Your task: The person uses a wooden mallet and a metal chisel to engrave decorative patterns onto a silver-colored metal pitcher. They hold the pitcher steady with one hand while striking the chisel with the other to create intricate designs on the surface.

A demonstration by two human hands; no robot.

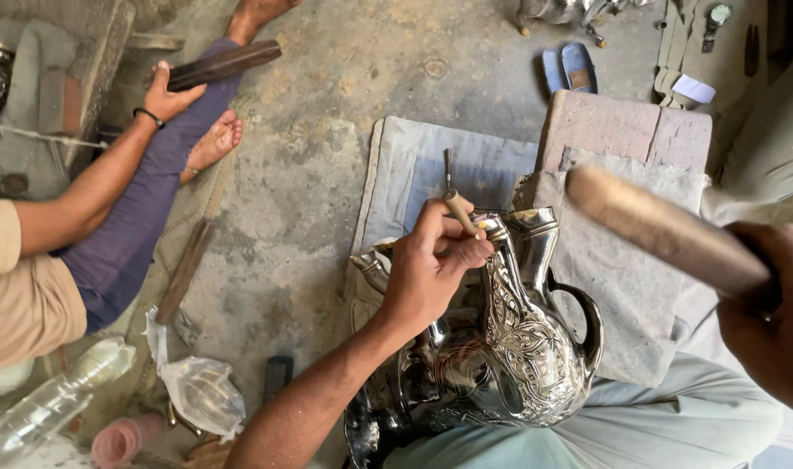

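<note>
Seen from above, a person sits on a concrete floor [327,174] with a shiny engraved metal jug [518,347] lying across the lap, its neck and spout pointing away from the body and its handle on the right. The left hand [427,274] is curled closed around a slim chisel [455,195] with a pale wooden grip, holding it upright so that its lower end meets the jug near the neck. The right hand [774,317], at the right edge of the view, is clenched around a thick wooden mallet [657,230], which is raised above the jug and blurred. To do this well, the chisel wants to stand steady on the engraved line, with the fingers clear of its top, and the mallet should land square on that top; the jug looks free to roll on the lap, so bracing it with the left wrist would help. Just beyond the jug a grey cloth [622,287] hangs over a stone block [627,130], and a pale blue mat [431,174] lies on the floor. Near the left corner lie a clear plastic bottle [57,395] and a crumpled plastic bag [201,391]. Farther left a second person sits with bare feet out, one hand [166,95] gripping a dark wooden stick [222,65]. At the far edge lie blue sandals [570,69]. Nothing blocks the mallet's path.
</note>
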